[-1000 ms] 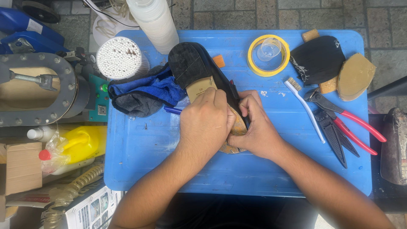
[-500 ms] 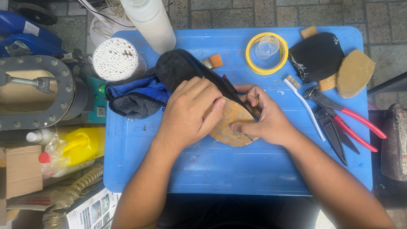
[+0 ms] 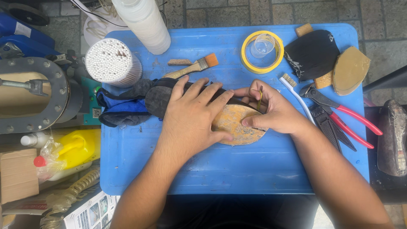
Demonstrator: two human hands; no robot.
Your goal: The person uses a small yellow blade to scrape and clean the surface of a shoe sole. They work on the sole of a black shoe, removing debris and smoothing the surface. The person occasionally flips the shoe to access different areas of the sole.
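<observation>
A dark shoe (image 3: 159, 98) lies on its side on the blue table (image 3: 237, 169), its worn yellowish sole (image 3: 235, 124) turned up toward me. My left hand (image 3: 193, 116) presses flat over the shoe's middle, fingers spread. My right hand (image 3: 271, 112) grips the sole's toe end, the thumb on the sole, and a thin yellowish stick stands between its fingers. A blue and grey cloth (image 3: 121, 110) lies bunched beside the shoe's heel.
A paintbrush (image 3: 193, 67), a yellow tape roll (image 3: 262, 51) around a clear cup, a white toothbrush (image 3: 296, 96), red-handled pliers (image 3: 343, 116) and black shoe parts (image 3: 313, 53) lie on the table. A tub of white swabs (image 3: 112, 61) and a white bottle (image 3: 142, 23) stand at the left.
The shoe has been turned and laid flat, sole now facing up. My left hand has slid over its middle and my right hand has shifted to the toe end.
</observation>
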